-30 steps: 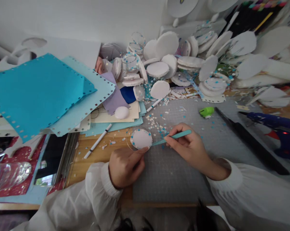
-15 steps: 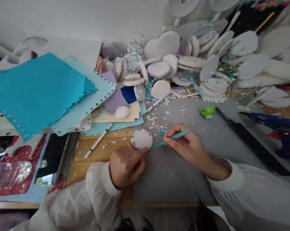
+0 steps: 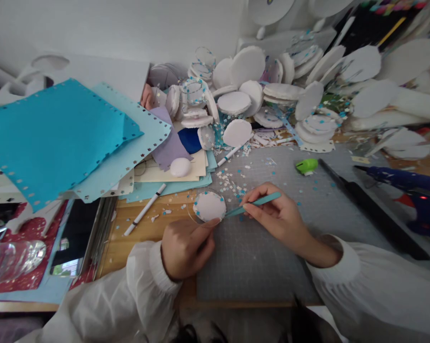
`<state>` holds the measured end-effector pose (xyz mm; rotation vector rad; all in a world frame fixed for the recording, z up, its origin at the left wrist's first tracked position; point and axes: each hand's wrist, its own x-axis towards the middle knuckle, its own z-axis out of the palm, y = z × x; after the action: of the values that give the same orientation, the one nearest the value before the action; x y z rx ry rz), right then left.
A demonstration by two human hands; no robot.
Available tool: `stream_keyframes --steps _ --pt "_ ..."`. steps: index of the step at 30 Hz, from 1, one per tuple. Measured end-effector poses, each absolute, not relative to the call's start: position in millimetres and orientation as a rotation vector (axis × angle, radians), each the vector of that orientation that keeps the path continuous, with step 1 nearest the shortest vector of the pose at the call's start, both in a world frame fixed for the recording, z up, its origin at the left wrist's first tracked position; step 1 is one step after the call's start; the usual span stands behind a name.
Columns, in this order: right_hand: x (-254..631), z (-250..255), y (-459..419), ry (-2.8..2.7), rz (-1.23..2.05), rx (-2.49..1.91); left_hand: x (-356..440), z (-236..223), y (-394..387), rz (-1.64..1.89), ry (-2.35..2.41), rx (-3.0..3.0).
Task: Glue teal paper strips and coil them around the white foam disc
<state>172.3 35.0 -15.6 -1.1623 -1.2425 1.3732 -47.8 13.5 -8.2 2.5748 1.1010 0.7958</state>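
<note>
A small white disc [image 3: 210,206], its rim dotted with blue and white flower-shaped confetti, sits where the wooden tabletop meets the mat. Partly around it runs a thin wire ring [image 3: 192,215]. My left hand [image 3: 189,247] is closed, its index finger stretched onto the disc's near edge; the thumb's hold underneath is hidden. Pinched between the fingers of my right hand [image 3: 277,214] are teal tweezers [image 3: 261,200], tips pointing left at the disc's right rim. Whether the tips grip a confetti piece is too small to tell. Loose confetti [image 3: 229,181] lies scattered just beyond.
Under my right hand is a grey cutting mat [image 3: 257,271]. To the right lie a green tape dispenser [image 3: 306,166], a long black tool [image 3: 375,209] and a blue glue gun [image 3: 422,200]. White discs [image 3: 234,102] crowd the back. Blue sheets [image 3: 61,138], a marker [image 3: 145,209] and a bottle [image 3: 18,257] occupy the left.
Almost nothing differs. Both hands, the disc and the tweezers hold nearly the same positions; the whole view has shifted very slightly.
</note>
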Motion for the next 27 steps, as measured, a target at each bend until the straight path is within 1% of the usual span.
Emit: stream_keyframes --steps 13,21,27 --pt "172.1 -16.6 34.9 -1.282 1.336 -1.158 -47.4 -7.4 12.3 0.817 1.126 2.544" --pt "171.1 -16.0 35.5 -1.282 1.344 -1.160 -49.0 -14.8 12.0 0.670 1.178 2.574" --pt "170.8 -15.5 35.4 -1.254 1.349 -1.166 -48.2 -15.4 12.0 0.657 1.190 2.610"
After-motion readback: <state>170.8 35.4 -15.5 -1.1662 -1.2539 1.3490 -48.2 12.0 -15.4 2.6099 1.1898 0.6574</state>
